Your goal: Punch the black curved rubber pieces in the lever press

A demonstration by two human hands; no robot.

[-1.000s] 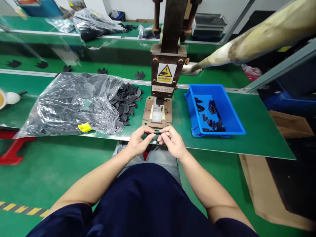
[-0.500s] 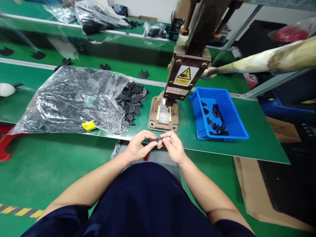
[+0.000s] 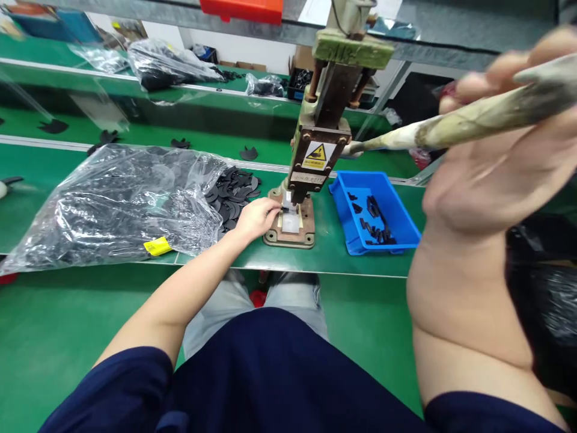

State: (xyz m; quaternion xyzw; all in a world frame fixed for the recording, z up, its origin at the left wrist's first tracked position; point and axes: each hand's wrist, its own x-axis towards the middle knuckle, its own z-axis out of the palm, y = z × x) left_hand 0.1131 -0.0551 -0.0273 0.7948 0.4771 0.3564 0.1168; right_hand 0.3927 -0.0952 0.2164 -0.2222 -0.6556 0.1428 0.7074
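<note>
My left hand reaches onto the base plate of the hand press, fingers pinched on a small black piece right under the press head. My right hand is raised close to the camera at the right, blurred, its fingers curling around the long wrapped press lever. A loose heap of flat black curved parts lies just left of the press, spilling out of a clear plastic bag.
A blue bin with several small black pieces stands right of the press. The green bench edge runs in front of my lap. Behind it, a green conveyor carries scattered black parts and more plastic bags.
Both hands were together at the bench edge holding a small black piece. My left hand has moved forward to the press base, and my right hand has risen to the lever.
</note>
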